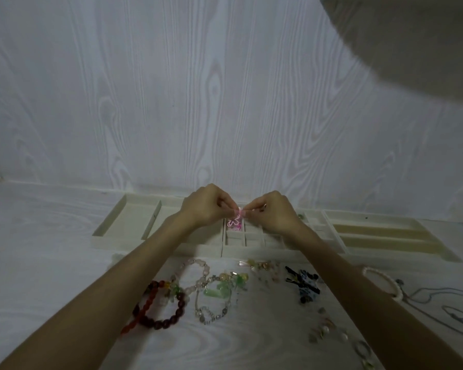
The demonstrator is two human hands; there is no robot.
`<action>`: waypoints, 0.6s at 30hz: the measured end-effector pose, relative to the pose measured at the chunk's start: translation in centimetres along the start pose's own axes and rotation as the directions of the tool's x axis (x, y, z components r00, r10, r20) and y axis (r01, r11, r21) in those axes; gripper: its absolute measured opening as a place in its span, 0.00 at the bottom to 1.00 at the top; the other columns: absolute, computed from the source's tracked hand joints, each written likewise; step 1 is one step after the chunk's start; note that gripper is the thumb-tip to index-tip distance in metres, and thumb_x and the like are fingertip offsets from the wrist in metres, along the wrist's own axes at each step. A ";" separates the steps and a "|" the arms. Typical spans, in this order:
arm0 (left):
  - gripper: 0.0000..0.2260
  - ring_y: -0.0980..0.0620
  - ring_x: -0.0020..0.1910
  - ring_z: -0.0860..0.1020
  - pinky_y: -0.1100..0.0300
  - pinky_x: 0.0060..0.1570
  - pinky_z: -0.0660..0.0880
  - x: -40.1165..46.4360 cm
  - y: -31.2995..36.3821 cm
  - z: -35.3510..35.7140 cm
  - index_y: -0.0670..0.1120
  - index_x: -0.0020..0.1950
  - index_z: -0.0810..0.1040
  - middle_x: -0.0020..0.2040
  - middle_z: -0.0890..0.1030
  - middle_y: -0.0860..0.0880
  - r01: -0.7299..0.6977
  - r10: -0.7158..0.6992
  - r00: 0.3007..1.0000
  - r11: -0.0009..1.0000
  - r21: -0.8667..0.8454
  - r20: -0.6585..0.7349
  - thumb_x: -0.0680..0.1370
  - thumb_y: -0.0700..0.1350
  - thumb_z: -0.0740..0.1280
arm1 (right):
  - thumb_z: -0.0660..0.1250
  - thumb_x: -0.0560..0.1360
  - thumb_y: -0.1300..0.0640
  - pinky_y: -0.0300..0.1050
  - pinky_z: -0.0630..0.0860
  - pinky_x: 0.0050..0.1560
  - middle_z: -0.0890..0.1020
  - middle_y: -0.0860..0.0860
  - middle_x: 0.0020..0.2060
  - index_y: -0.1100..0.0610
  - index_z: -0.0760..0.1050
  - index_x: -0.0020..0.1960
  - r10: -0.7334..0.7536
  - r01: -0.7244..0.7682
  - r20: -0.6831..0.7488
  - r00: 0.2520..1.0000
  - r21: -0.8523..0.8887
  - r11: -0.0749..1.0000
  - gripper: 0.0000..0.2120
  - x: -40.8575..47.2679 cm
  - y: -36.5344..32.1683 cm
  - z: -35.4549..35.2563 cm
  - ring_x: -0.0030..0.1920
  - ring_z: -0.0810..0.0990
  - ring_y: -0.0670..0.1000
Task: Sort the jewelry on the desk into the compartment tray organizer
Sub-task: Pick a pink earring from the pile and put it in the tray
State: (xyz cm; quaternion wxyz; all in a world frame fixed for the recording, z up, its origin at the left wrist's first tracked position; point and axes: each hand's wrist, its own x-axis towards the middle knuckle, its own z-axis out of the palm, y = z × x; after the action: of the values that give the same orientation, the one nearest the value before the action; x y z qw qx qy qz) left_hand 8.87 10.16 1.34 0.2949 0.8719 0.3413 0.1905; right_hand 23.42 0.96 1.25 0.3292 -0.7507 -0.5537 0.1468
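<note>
White wood-grain desk [51, 263] bearing a cream compartment tray organizer [123, 222] along its far side. Left hand [201, 206] and right hand [275, 209], fingers pinching a pink jewelry piece [234, 221] between them above the small central compartments. Beaded bracelets [171, 297] lie nearer, on the desk.

No readable text, labels, brands or numbers anywhere: none on the cream compartment tray organizer [123, 237], none on the white wood-grain desk [51, 276] or wall [171, 89], none on the bracelets [161, 305]; small pieces too blurred to tell any marking
</note>
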 end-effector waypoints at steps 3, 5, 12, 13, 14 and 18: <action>0.02 0.58 0.45 0.81 0.57 0.48 0.78 0.1 -0.5 0.8 0.55 0.43 0.84 0.43 0.85 0.55 0.028 -0.029 0.999 0.998 0.061 0.024 0.72 0.49 0.72 | 0.71 0.72 0.52 0.47 0.75 0.37 0.84 0.54 0.38 0.51 0.84 0.45 0.005 -0.003 0.038 0.999 -0.056 0.998 0.05 0.3 0.9 0.6 0.36 0.78 0.51; 0.04 0.59 0.45 0.81 0.60 0.45 0.76 0.1 -0.7 1.1 0.54 0.45 0.84 0.43 0.85 0.55 0.032 -0.035 0.999 0.994 0.103 0.032 0.73 0.48 0.72 | 0.70 0.73 0.51 0.44 0.75 0.38 0.83 0.51 0.39 0.50 0.84 0.45 -0.031 0.038 0.048 0.998 -0.149 0.988 0.06 0.5 1.3 0.9 0.39 0.79 0.49; 0.04 0.55 0.45 0.80 0.62 0.38 0.68 0.4 0.2 1.4 0.54 0.43 0.83 0.43 0.84 0.55 0.020 0.007 0.997 0.946 0.324 -0.082 0.70 0.50 0.74 | 0.65 0.76 0.51 0.42 0.66 0.43 0.82 0.49 0.42 0.47 0.83 0.50 -0.178 0.208 0.109 0.978 -0.470 0.858 0.08 1.2 0.3 1.0 0.45 0.77 0.51; 0.05 0.54 0.45 0.80 0.62 0.37 0.67 0.5 0.2 1.4 0.54 0.42 0.83 0.43 0.84 0.55 0.019 0.013 0.996 0.938 0.347 -0.091 0.69 0.50 0.75 | 0.65 0.76 0.51 0.42 0.65 0.44 0.82 0.49 0.44 0.46 0.83 0.50 -0.182 0.218 0.119 0.976 -0.504 0.836 0.08 1.3 0.0 1.0 0.47 0.77 0.52; 0.05 0.53 0.45 0.80 0.63 0.35 0.65 0.5 0.2 1.5 0.54 0.42 0.83 0.43 0.84 0.55 0.019 0.015 0.996 0.931 0.364 -0.090 0.68 0.51 0.75 | 0.64 0.76 0.51 0.43 0.65 0.45 0.82 0.49 0.45 0.46 0.83 0.50 -0.181 0.224 0.132 0.974 -0.532 0.817 0.08 1.4 -0.3 1.1 0.48 0.76 0.52; 0.05 0.54 0.45 0.78 0.63 0.34 0.65 0.4 -0.3 1.2 0.56 0.44 0.84 0.45 0.84 0.55 0.018 0.005 0.998 0.937 0.350 -0.063 0.70 0.53 0.73 | 0.64 0.76 0.52 0.42 0.64 0.46 0.82 0.49 0.47 0.46 0.82 0.51 -0.151 0.232 0.182 0.972 -0.608 0.759 0.09 1.9 -1.1 1.2 0.51 0.76 0.51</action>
State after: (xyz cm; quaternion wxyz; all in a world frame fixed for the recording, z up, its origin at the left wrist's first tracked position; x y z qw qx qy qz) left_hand 9.62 10.13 0.22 0.1247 0.9029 0.3817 0.1532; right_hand 22.57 3.26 1.40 0.0403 -0.7462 -0.6637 -0.0340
